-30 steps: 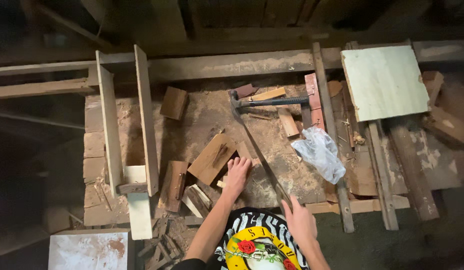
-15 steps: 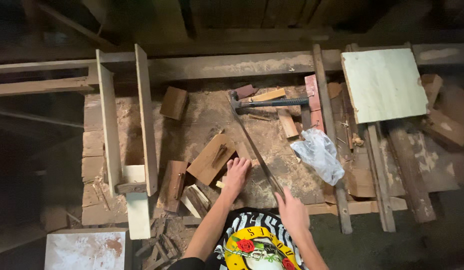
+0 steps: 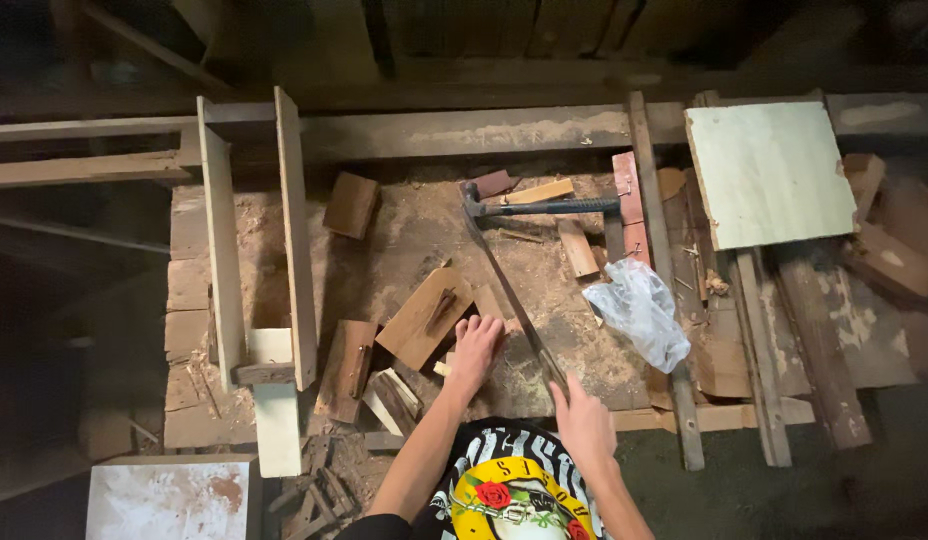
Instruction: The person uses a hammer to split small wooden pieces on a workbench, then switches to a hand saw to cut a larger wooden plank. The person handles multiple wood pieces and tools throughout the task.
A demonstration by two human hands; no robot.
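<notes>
Wooden workbench, dusted with sawdust, serves as the reference for all positions. Beyond its right edge lies a pale square panel; at its left end stand two upright planks. A hand saw runs diagonally across the bench centre, blade tip near a claw hammer at the far side, handle at the near edge. A crumpled plastic bag sits right of the saw. A flat wood offcut lies left of the blade. The right hand is closed around the saw handle at the near edge. The left hand rests with fingers spread and flat, pressing small wood pieces just beside the blade. Judged step: a saw cut is in hand, with the stock braced. The next stroke calls for firm downward hold and fingers kept off the blade line.
</notes>
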